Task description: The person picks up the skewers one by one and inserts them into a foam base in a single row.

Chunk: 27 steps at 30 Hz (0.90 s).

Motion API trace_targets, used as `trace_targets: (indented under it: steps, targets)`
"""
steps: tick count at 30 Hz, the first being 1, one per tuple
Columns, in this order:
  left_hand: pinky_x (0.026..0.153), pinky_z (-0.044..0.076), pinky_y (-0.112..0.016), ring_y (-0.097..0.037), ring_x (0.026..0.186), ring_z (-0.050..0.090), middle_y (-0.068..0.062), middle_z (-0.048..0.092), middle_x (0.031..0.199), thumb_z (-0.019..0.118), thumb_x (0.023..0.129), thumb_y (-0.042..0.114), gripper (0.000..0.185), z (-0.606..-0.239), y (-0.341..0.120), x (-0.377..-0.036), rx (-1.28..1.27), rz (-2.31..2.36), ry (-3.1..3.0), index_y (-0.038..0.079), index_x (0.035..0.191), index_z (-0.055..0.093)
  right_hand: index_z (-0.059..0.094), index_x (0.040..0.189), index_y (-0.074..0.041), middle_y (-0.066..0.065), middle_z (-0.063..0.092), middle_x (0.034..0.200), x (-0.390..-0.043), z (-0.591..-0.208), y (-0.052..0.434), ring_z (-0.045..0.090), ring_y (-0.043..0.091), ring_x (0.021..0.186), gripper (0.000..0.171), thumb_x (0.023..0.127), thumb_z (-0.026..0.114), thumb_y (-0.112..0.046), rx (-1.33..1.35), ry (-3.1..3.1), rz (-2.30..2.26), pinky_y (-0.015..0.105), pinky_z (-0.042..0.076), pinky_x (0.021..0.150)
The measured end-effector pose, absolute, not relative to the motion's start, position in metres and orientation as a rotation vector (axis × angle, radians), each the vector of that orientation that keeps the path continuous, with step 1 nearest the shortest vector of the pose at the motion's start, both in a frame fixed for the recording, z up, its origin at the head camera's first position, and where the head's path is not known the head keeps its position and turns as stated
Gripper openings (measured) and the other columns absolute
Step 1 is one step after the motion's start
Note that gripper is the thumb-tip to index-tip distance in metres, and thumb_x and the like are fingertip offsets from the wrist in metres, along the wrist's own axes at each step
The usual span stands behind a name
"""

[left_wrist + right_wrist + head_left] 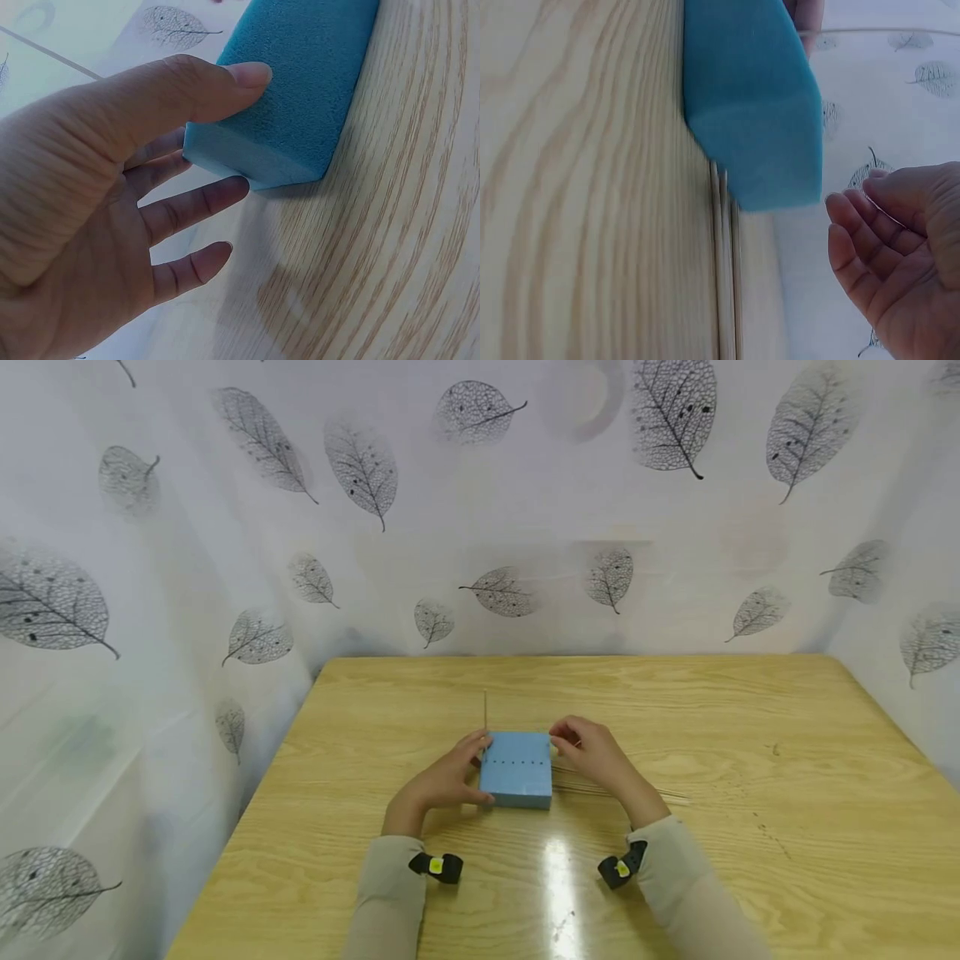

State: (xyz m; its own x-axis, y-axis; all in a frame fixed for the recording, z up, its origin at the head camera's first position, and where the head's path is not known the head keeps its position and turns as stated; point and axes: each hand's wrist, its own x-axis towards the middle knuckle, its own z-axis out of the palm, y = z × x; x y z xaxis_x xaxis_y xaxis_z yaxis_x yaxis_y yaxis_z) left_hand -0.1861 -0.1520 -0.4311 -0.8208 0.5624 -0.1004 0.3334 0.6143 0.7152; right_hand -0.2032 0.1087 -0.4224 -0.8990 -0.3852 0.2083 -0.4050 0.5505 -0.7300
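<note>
Foam block: I see a blue foam block point(516, 769) lying flat on the wooden counter point(735, 752), roughly at its middle, with a row of small dark holes across its top face.
Stick: a thin wooden stick point(485, 712) stands upright at the block's far left corner (I cannot tell from the head view how deep it sits).
Left hand: my left hand point(444, 779) rests against the block's left side. In the left wrist view the thumb point(187, 90) lies on the top edge of the foam, and the other fingers point(196, 205) are spread out straight beside and below it, so the fingers are released and only touching.
Right hand: my right hand point(588, 750) sits at the block's far right corner. In the right wrist view the fingers point(855, 240) are loosely curled, apart from the foam, with a thin pale stick point(889, 204) crossing them; whether they actually pinch it I cannot tell.
Loose sticks: a few more thin sticks point(622, 792) lie flat on the counter just right of the block, under the right wrist.
Surroundings: a white leaf-print curtain point(360, 468) encloses the counter on 3 sides.
Wrists: a small black camera unit point(437, 866) is strapped to each beige sleeve.
</note>
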Motion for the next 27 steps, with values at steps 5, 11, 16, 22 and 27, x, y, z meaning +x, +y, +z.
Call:
trace_targets:
  steps: [5,11,16,22,27]
  targets:
    - [0.099,0.034,-0.040,-0.022,0.116,0.044,-0.008,0.008,0.150,0.075,0.073,0.023,0.092,-0.432,-0.152,-0.185,0.717,1.059,2.510,0.008,0.143,0.019,0.059,0.100,0.000,0.010,0.061,0.087,-0.201,-0.423,0.131,0.057,0.015,0.072,0.015,0.089,0.055,-0.010,0.663,-2.819,1.274,0.027,0.048,0.063]
    - [0.103,0.028,-0.043,-0.024,0.122,0.039,-0.008,0.010,0.150,0.076,0.072,0.024,0.092,-0.430,-0.152,-0.183,0.704,1.043,2.532,0.008,0.143,0.020,0.060,0.098,-0.001,0.006,0.061,0.086,-0.198,-0.429,0.157,0.055,0.015,0.074,0.013,0.088,0.056,-0.009,0.597,-2.878,1.169,0.030,0.047,0.064]
    - [0.104,0.026,-0.043,-0.024,0.125,0.035,-0.007,0.010,0.150,0.076,0.072,0.025,0.092,-0.430,-0.151,-0.184,0.697,1.031,2.547,0.007,0.143,0.021,0.060,0.098,-0.001,0.006,0.061,0.090,-0.197,-0.434,0.173,0.054,0.017,0.077,0.013,0.088,0.057,-0.008,0.570,-2.896,1.125,0.034,0.046,0.068]
    - [0.105,0.025,-0.044,-0.025,0.130,0.027,-0.008,0.009,0.151,0.076,0.072,0.025,0.092,-0.433,-0.152,-0.185,0.702,1.031,2.538,0.008,0.144,0.020,0.060,0.093,-0.001,0.005,0.060,0.084,-0.193,-0.438,0.183,0.052,0.015,0.073,0.011,0.086,0.058,-0.009,0.604,-2.845,1.122,0.032,0.045,0.065]
    - [0.106,0.023,-0.044,-0.024,0.134,0.018,-0.007,0.009,0.151,0.076,0.072,0.024,0.092,-0.432,-0.152,-0.185,0.702,1.043,2.535,0.009,0.144,0.020,0.061,0.092,-0.002,0.003,0.059,0.080,-0.192,-0.440,0.188,0.050,0.014,0.070,0.009,0.085,0.058,-0.007,0.586,-2.862,1.090,0.030,0.043,0.062]
